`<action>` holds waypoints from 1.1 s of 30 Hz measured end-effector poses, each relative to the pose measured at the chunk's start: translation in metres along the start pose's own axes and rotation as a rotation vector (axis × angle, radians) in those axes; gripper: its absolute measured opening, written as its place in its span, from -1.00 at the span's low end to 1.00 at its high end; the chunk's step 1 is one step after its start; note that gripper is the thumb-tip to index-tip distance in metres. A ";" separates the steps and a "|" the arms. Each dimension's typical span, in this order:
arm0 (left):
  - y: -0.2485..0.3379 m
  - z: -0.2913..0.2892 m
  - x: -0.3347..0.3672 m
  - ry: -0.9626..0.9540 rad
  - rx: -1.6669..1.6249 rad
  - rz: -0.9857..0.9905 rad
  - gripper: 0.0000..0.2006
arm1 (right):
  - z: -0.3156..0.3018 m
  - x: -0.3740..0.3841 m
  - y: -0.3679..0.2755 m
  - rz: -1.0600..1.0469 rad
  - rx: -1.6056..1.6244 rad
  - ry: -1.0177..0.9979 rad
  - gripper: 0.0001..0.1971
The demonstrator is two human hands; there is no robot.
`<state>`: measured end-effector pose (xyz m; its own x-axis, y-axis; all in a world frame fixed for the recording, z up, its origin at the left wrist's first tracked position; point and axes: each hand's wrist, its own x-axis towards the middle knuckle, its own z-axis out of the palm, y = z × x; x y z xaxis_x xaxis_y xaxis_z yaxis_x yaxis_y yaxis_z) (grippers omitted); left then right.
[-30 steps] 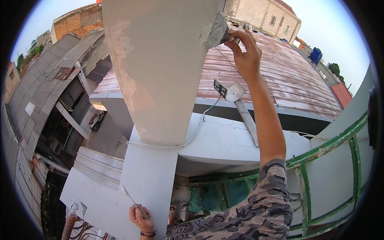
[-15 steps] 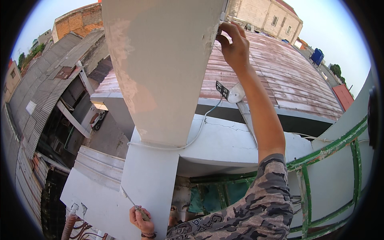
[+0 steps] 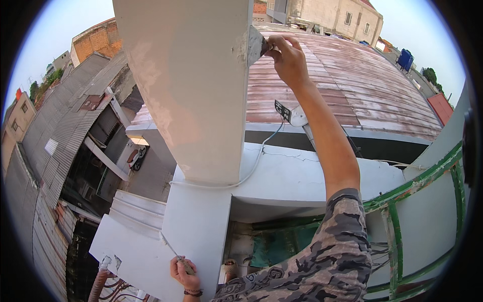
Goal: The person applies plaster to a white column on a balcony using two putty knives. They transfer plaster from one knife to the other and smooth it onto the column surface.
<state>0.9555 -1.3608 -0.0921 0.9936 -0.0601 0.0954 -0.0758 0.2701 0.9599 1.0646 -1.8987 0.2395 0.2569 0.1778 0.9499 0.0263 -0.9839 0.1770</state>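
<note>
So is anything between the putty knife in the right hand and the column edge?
No. The right hand holds the putty knife with its blade already against the white column edge; nothing visible sits between them.

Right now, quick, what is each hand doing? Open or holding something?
Left hand: closed on a thin-bladed tool, low by the white pillar.
Right hand: closed on a putty knife, blade against the pillar's edge.

It was an outdoor perch high on a building in a dense town: a white plastered column (image 3: 186, 90) rose over rusty corrugated roofs (image 3: 352, 85) (brick houses beyond), with a green metal railing (image 3: 402, 201) alongside and an alley far below.
</note>
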 end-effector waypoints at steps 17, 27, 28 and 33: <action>0.013 0.011 0.002 0.000 0.033 -0.018 -0.70 | -0.089 -0.085 -0.148 0.687 0.631 0.077 -0.72; 0.013 0.011 0.002 -0.069 0.025 -0.025 -0.71 | -0.133 -0.015 -0.151 0.750 0.519 -0.018 -0.78; 0.011 0.011 0.003 -0.076 0.021 -0.021 -0.71 | -0.129 -0.019 -0.151 0.753 0.523 -0.024 -0.78; 0.010 0.007 0.004 -0.081 0.023 -0.024 -0.70 | -0.126 -0.051 -0.162 0.871 0.568 -0.129 -0.78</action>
<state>0.9578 -1.3651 -0.0806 0.9853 -0.1442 0.0920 -0.0544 0.2456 0.9678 0.9253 -1.7462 0.1944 0.5049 -0.5674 0.6505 0.2242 -0.6415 -0.7336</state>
